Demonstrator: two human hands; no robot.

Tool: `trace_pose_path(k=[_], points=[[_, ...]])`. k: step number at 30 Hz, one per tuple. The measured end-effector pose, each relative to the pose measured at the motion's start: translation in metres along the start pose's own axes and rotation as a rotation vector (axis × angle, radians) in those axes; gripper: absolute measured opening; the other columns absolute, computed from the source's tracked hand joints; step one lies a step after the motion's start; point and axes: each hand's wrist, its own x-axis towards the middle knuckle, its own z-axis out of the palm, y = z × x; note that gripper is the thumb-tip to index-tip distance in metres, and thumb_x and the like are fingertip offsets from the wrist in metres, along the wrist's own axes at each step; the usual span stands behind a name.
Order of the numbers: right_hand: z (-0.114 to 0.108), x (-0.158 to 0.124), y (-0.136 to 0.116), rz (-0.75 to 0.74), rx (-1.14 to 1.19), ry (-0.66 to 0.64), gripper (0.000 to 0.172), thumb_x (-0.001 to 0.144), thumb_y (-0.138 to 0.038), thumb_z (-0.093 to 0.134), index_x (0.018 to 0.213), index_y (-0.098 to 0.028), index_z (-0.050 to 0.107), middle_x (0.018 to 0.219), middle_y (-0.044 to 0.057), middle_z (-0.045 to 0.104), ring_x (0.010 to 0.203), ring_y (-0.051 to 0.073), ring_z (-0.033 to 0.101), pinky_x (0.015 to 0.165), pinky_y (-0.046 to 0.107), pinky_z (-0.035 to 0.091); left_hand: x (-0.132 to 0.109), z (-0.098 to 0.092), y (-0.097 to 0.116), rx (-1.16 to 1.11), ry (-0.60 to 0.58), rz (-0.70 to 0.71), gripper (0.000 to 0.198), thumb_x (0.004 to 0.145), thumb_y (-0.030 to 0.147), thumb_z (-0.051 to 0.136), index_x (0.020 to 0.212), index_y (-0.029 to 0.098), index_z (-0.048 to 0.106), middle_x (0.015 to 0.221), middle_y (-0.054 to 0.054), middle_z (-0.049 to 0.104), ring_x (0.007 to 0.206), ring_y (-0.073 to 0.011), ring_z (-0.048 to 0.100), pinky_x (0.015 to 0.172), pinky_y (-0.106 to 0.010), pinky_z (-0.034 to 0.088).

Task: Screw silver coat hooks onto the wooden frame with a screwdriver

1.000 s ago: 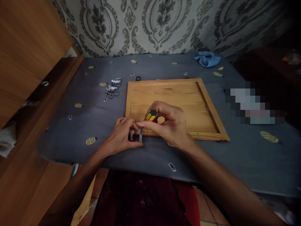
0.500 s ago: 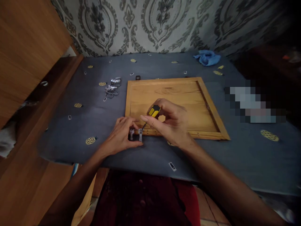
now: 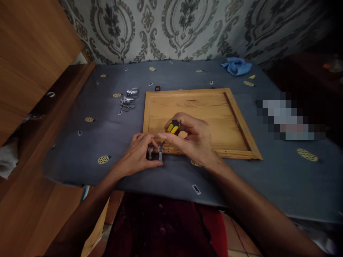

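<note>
My right hand (image 3: 191,137) is closed around a yellow-and-black screwdriver (image 3: 174,126), held at a slant. Its tip meets a shiny metal latch (image 3: 160,152) at the near left edge of a framed wooden panel (image 3: 187,119). From the left, my left hand (image 3: 139,153) steadies the latch, with the fingertips behind it and the thumb along its near side. Part of the latch is hidden by my fingers. The panel lies flat, its raised frame facing up.
More metal latches (image 3: 129,100) with wire loops lie to the panel's left. A blue cloth (image 3: 237,66) sits at the back right of the grey table cover (image 3: 80,153). Wooden furniture (image 3: 34,46) borders the left side. A small dark fitting (image 3: 157,88) is behind the panel.
My right hand and the screwdriver handle have shifted slightly left, making the screwdriver a little steeper. My left hand and the latch stay in place.
</note>
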Motion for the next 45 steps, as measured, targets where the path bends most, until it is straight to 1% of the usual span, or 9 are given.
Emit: trace_pose_path(k=[4,8,14,18,22,27,35,40,45], points=[[-0.008,0.005,-0.005,0.089,0.165,-0.149,0.027,0.089,-0.045,0.072,0.088,-0.019,0.065,0.077,-0.002,0.063,0.061,0.009,0.058,0.055,0.024,0.047,0.0,0.0,0.001,0.011,0.015,-0.006,0.045,0.073,0.034,0.084,0.098,0.024,0.048,0.107,-0.003,0.066,0.107,-0.0283,0.061,0.098,-0.048,0.043],[-0.011,0.006,-0.005,0.154,0.252,-0.194,0.028,0.086,-0.045,0.076,0.087,-0.019,0.064,0.071,-0.004,0.06,0.056,0.01,0.06,0.054,0.025,0.05,0.0,0.0,0.001,0.012,0.021,-0.013,0.046,0.071,0.032,0.085,0.097,0.024,0.049,0.107,-0.003,0.065,0.107,-0.0288,0.06,0.098,-0.049,0.044],[-0.003,0.002,-0.001,0.071,0.134,-0.015,0.043,0.076,-0.041,0.086,0.069,-0.022,0.048,0.061,-0.008,0.048,0.048,0.007,0.044,0.044,0.023,0.038,0.0,0.0,0.0,0.016,0.013,-0.016,0.047,0.071,0.032,0.085,0.098,0.024,0.048,0.108,-0.003,0.065,0.109,-0.0292,0.06,0.1,-0.049,0.042],[-0.002,0.003,0.001,0.029,0.096,0.009,0.036,0.079,-0.041,0.084,0.075,-0.022,0.054,0.065,-0.006,0.053,0.052,0.008,0.048,0.048,0.023,0.042,0.0,0.0,0.001,0.012,0.01,-0.014,0.048,0.071,0.03,0.085,0.1,0.024,0.047,0.107,-0.002,0.066,0.108,-0.0282,0.061,0.101,-0.049,0.041],[-0.008,0.006,-0.002,0.051,0.127,-0.149,0.025,0.088,-0.041,0.075,0.096,-0.02,0.066,0.082,-0.002,0.062,0.061,0.008,0.054,0.054,0.022,0.045,0.0,0.001,0.0,0.008,0.025,-0.001,0.049,0.07,0.032,0.086,0.1,0.024,0.047,0.106,-0.002,0.065,0.106,-0.0278,0.061,0.099,-0.048,0.042],[-0.012,0.009,-0.006,0.029,0.15,-0.282,0.033,0.095,-0.043,0.066,0.075,-0.018,0.062,0.073,-0.002,0.057,0.063,0.009,0.054,0.055,0.022,0.043,0.0,0.002,-0.001,0.012,0.023,-0.004,0.046,0.071,0.034,0.085,0.098,0.024,0.049,0.108,-0.003,0.064,0.109,-0.0295,0.059,0.099,-0.049,0.043],[-0.008,0.005,-0.001,-0.009,0.027,-0.165,0.039,0.088,-0.048,0.073,0.071,-0.019,0.055,0.063,-0.005,0.051,0.055,0.008,0.049,0.051,0.023,0.039,-0.001,0.003,-0.003,0.027,0.036,0.009,0.045,0.072,0.032,0.084,0.101,0.023,0.05,0.106,-0.003,0.063,0.106,-0.0282,0.058,0.097,-0.047,0.042],[-0.008,0.004,-0.004,0.03,0.067,-0.185,0.037,0.088,-0.048,0.073,0.073,-0.019,0.057,0.067,-0.004,0.054,0.058,0.009,0.051,0.052,0.024,0.041,0.0,0.002,-0.002,0.001,0.017,0.005,0.047,0.072,0.032,0.084,0.104,0.024,0.05,0.106,-0.003,0.064,0.107,-0.0286,0.059,0.098,-0.048,0.042],[-0.009,0.004,-0.01,0.053,0.076,0.015,0.032,0.086,-0.045,0.076,0.074,-0.021,0.057,0.067,-0.003,0.054,0.058,0.011,0.052,0.054,0.027,0.043,0.0,0.002,-0.002,0.005,0.023,-0.015,0.061,0.069,0.034,0.087,0.115,0.025,0.048,0.107,-0.003,0.066,0.109,-0.0296,0.061,0.101,-0.048,0.041]])
